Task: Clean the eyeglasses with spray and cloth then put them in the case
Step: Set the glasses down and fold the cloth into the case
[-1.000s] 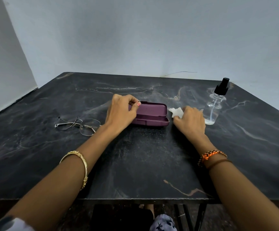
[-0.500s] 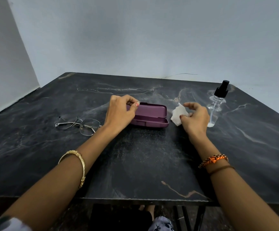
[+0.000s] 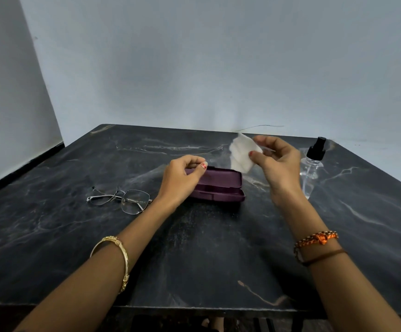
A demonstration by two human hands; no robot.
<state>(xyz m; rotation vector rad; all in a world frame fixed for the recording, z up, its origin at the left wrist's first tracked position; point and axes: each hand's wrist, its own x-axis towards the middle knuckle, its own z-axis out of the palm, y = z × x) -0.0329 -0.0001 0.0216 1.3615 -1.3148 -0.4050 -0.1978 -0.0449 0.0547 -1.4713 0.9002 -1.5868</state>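
Observation:
A purple eyeglass case lies at the table's middle, its lid slightly ajar. My left hand covers the case's left end, fingers and thumb curled at the lid's edge. My right hand is raised above the table right of the case and pinches a small white cloth between thumb and fingers. Thin metal-framed eyeglasses rest on the table left of the case, apart from both hands. Behind my right hand stands a clear spray bottle with a black pump top.
The dark marbled table meets pale walls at the back and left. Its front edge runs just below my forearms. Bangles and bands sit on both wrists.
My right hand has lifted the white cloth off the table, up and back, to above the case's right end. My left hand has stayed at the case's left end.

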